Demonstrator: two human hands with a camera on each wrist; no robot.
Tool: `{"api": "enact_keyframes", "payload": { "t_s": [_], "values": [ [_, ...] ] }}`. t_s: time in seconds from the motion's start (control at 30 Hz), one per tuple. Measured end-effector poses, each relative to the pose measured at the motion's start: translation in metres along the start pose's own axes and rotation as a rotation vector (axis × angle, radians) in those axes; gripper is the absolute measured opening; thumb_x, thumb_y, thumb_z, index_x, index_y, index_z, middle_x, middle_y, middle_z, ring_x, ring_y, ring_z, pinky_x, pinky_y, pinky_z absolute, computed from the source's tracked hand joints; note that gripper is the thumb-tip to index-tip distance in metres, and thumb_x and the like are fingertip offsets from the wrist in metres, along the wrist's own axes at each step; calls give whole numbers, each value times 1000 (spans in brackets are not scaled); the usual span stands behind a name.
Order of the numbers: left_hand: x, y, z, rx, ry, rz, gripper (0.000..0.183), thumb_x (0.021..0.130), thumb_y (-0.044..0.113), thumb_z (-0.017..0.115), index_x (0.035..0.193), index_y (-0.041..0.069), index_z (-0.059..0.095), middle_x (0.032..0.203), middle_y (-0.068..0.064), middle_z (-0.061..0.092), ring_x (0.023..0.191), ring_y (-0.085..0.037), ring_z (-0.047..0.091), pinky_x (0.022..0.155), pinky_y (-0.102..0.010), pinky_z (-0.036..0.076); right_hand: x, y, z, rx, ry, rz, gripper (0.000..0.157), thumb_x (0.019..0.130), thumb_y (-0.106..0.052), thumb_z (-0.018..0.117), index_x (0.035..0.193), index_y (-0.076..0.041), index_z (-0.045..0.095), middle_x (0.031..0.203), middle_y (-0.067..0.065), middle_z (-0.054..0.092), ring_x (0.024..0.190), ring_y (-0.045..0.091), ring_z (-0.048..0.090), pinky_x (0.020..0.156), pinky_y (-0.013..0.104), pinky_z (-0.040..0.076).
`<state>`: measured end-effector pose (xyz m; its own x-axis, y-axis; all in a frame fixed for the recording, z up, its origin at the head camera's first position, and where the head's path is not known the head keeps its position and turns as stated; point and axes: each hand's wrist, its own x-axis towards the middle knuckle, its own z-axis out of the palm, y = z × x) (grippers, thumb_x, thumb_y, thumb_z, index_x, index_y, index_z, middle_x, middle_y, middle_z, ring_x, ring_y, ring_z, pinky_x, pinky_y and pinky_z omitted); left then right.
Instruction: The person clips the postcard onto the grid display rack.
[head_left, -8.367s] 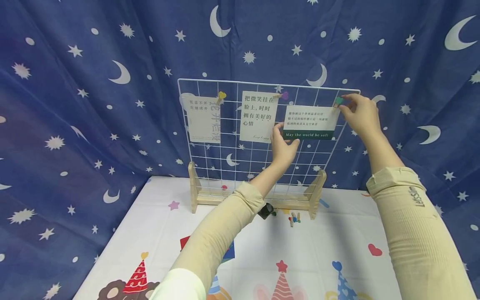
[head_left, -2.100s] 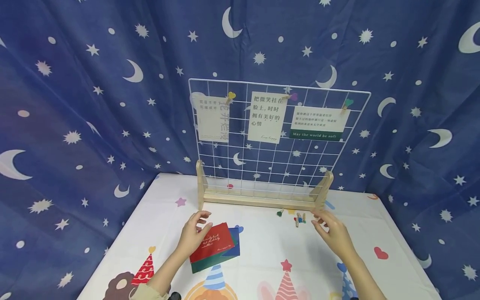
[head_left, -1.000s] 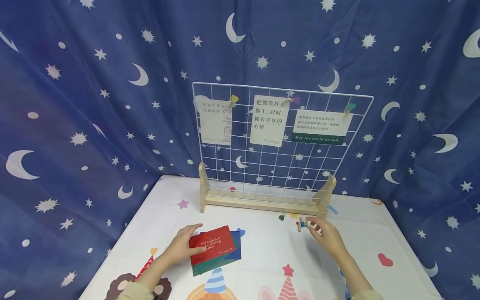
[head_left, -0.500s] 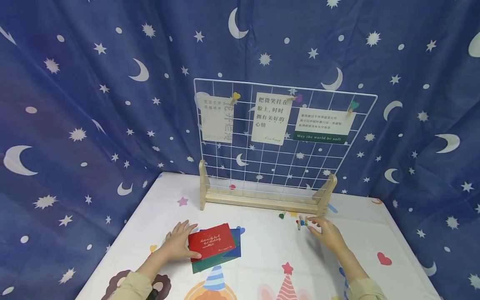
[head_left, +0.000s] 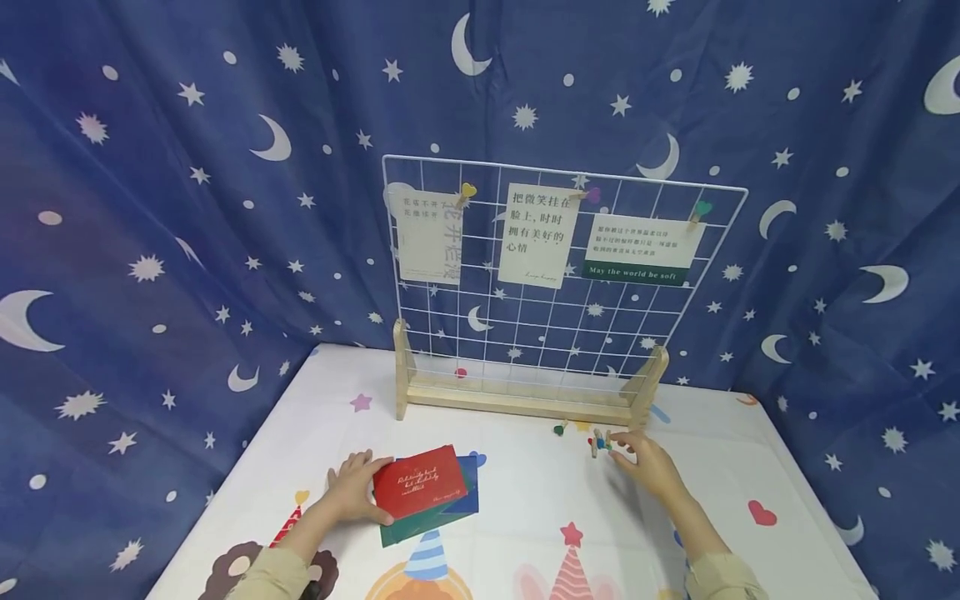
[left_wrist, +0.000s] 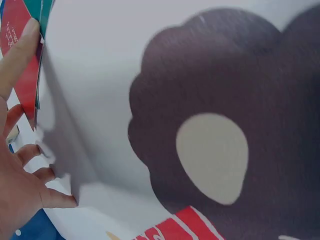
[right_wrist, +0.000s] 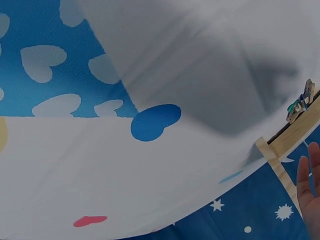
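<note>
Two hands point(head_left: 351, 492) point(head_left: 648, 468), one touched red card point(head_left: 420, 483) — three clipped cards point(head_left: 423, 242) point(head_left: 534, 258) point(head_left: 633, 242)

- L forearm point(head_left: 303, 537) angled fwd + inward, pale sleeve point(head_left: 272, 571) pushed up past wrist.
- L hand point(head_left: 348, 490) low, palm down; thumb apart from fingers, digits splayed in L wrist cam.
- R forearm point(head_left: 696, 529) mirrors it, slanting fwd + inward.
- R hand point(head_left: 648, 465) low, thumb + index tips close tog.; grip unclear.
- R wrist cam: hand only partly in view, R edge.
</note>
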<state>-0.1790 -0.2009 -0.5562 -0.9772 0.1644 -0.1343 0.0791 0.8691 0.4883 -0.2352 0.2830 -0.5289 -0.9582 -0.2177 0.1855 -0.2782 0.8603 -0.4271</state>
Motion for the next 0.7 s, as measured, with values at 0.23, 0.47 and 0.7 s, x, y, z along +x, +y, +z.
{"api": "enact_keyframes", "payload": {
  "t_s": [0.23, 0.47, 0.7],
  "values": [
    [2, 9, -2, -1, -21, -28, 87, 53, 29, 92, 127, 10, 51, 132, -29, 44, 123, -54, 34, 91, -82, 22, -5, -2, 3, 10, 18, -6, 26, 84, -11, 68, 108, 0, 66, 97, 15, 67, 86, 34, 64, 74, 47, 54],
    [4, 15, -7, 24, -46, -44, 87, 50, 25, 93, 125, 13, 50, 123, -23, 46, 119, -54, 35, 88, -81, 26, -6, -2, 10, 10, 9, -15, 27, 84, -12, 68, 107, 1, 66, 94, 15, 67, 84, 33, 64, 71, 46, 54],
    [6, 15, -3, 14, -31, -38, 89, 47, 25, 94, 123, 17, 49, 115, -18, 48, 110, -45, 41, 85, -80, 30, -6, -3, 15, -11, 18, 47, 26, 84, -10, 67, 108, 0, 66, 93, 15, 66, 84, 33, 64, 71, 47, 54]
  ]
}}
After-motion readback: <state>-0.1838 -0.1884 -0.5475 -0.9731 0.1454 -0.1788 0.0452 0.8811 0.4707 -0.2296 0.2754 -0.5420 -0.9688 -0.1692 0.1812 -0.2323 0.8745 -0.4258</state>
